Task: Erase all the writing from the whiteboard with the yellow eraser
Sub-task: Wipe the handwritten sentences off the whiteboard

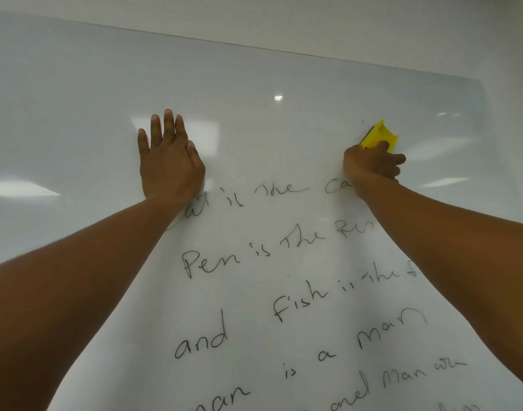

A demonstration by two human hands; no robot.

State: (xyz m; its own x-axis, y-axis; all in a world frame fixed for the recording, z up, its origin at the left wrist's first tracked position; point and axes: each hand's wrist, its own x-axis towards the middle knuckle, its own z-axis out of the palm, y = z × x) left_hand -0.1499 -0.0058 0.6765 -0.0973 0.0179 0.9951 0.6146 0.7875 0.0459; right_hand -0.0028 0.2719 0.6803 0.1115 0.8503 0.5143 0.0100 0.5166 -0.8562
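the right hand [373, 164] is curled round the lower end of the yellow eraser [380, 134], fingers wrapped over its back, so the block sticks up out of the fist with its dark felt edge turned toward the whiteboard [254, 84]. it sits at the upper right of the writing [284, 262], just above the end of the top line, where the word starting "ca" runs under the wrist. the left hand [168, 155] holds nothing: it lies flat on the board with fingers straight and spread, palm pressed at the start of that same top line, likely steadying the body.

the eraser looks like a light, stiff plastic block with a soft pad; gripping it across the back and sides seems right, since that leaves the pad free to lie flat. the board is glossy and slick, so it should slide easily. several lines of handwriting lie below, so most of the job looks undone.
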